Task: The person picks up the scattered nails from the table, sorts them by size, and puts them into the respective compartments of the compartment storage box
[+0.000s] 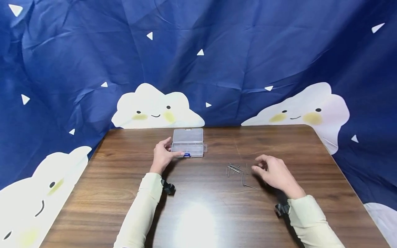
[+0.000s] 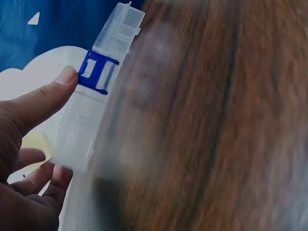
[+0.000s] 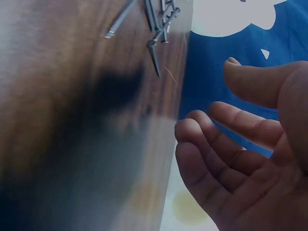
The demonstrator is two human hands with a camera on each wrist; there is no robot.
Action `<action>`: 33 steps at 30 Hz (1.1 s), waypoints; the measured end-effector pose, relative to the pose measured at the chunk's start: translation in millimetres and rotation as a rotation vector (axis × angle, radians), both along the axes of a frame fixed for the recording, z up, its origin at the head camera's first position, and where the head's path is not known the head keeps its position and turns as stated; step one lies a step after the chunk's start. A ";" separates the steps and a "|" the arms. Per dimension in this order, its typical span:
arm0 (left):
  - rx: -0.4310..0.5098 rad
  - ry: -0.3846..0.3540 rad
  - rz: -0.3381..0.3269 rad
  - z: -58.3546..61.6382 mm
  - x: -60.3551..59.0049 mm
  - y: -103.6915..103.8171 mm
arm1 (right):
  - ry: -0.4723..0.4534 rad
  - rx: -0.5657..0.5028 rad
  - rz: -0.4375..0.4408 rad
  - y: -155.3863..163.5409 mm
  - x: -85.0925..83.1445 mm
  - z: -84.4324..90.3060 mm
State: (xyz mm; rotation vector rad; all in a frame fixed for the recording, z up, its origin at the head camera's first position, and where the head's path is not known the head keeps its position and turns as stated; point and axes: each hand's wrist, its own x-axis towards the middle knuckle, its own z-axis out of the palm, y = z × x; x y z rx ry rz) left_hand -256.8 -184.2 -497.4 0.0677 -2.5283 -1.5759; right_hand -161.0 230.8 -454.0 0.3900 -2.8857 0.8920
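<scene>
A clear plastic compartment box (image 1: 195,149) with its lid (image 1: 187,135) raised stands near the table's far edge. My left hand (image 1: 162,155) holds it at the left end. In the left wrist view the thumb touches the blue latch (image 2: 98,72) on the front, and the other fingers curl at the box's end. Several grey metal nails (image 1: 234,169) lie loosely crossed on the table, right of centre. Just to their right hovers my right hand (image 1: 274,172), its fingers loosely bent and holding nothing. Those nails (image 3: 154,60) show at the top of the right wrist view.
The brown wooden table (image 1: 108,193) reflects a bright glare in the front middle. Behind it hangs a blue cloth (image 1: 223,69) with white clouds and triangles. A dark wrist camera (image 1: 168,187) is strapped to the left wrist, another (image 1: 281,209) to the right.
</scene>
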 end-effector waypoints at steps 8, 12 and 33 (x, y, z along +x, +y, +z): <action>-0.010 -0.020 -0.055 -1.7 -2.6 -6.1 | -0.024 0.030 0.026 -4.6 12.9 -8.4; -0.037 -0.025 -0.077 -3.8 -4.4 -9.2 | -0.076 0.056 0.057 -8.8 22.1 -13.8; 0.068 -0.082 -0.106 -5.9 -4.3 -16.8 | -0.127 0.139 0.150 -20.1 30.4 -15.0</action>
